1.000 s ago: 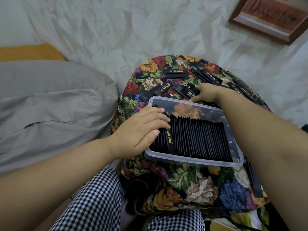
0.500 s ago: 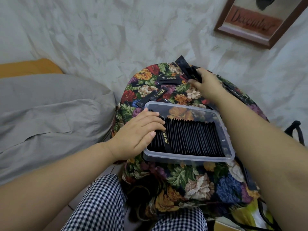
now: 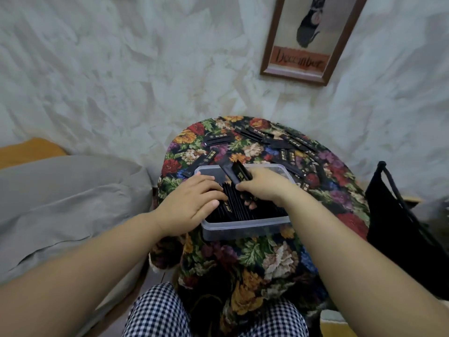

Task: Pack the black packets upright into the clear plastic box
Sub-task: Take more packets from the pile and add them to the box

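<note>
Round-topped surface, covered by a floral cloth (image 3: 267,259). Checked trousers (image 3: 155,312) are seen at the bottom of the view, nearest the camera.

The clear box (image 3: 243,227) is set on the cloth, its long side turned toward the person. Packed packets (image 3: 264,214) are stood upright in it in a tight row, edges up.

The left hand (image 3: 192,203) is laid over the left end of that row. Its fingers are extended and kept close together, the tips resting on the packet tops; nothing is gripped.

The right hand (image 3: 264,188) is held over the middle of the box, just right of the left hand. Its fingers are curled round the held packets (image 3: 237,172). This small bundle is tilted, with its upper ends pointed up and away to the left, above the far rim. Its lower ends are hidden in the hand. The count cannot be told.

Loose packets (image 3: 289,142) are scattered flat on the far part of the cloth, beyond the box and to its right.

Grey bedding (image 3: 60,198) is noted on the left, and a black bag (image 3: 398,215) on the right.

A pale textured wall (image 3: 121,69) is seen behind, with a framed picture (image 3: 308,37) lettered "December" hung at upper right.
</note>
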